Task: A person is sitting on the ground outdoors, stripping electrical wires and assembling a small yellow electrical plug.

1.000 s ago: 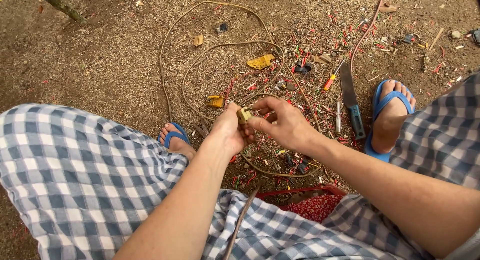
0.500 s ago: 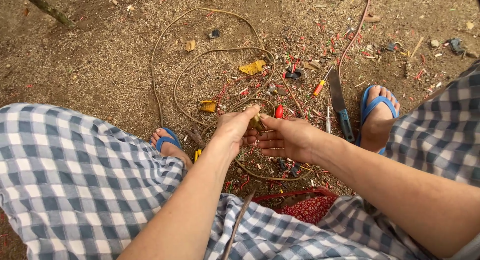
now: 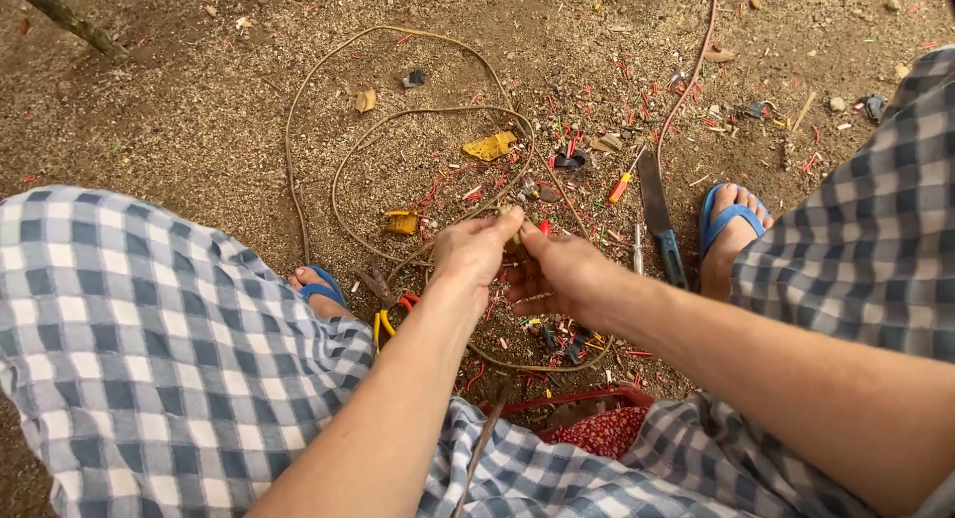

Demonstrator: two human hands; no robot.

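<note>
Your left hand (image 3: 476, 254) and right hand (image 3: 557, 277) both pinch a small brass piece (image 3: 511, 219) on the looped cable (image 3: 338, 180), knife (image 3: 659, 214) nearby.

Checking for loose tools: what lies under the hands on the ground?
Below the left hand and right hand: looped cable, red wire scraps, yellow-handled pliers partly showing. Whatever lies directly beneath the palms is covered.

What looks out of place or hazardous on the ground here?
A knife lies bare on the dirt beside the sandalled foot, and red and yellow wire scraps are strewn around the looped cable.
</note>
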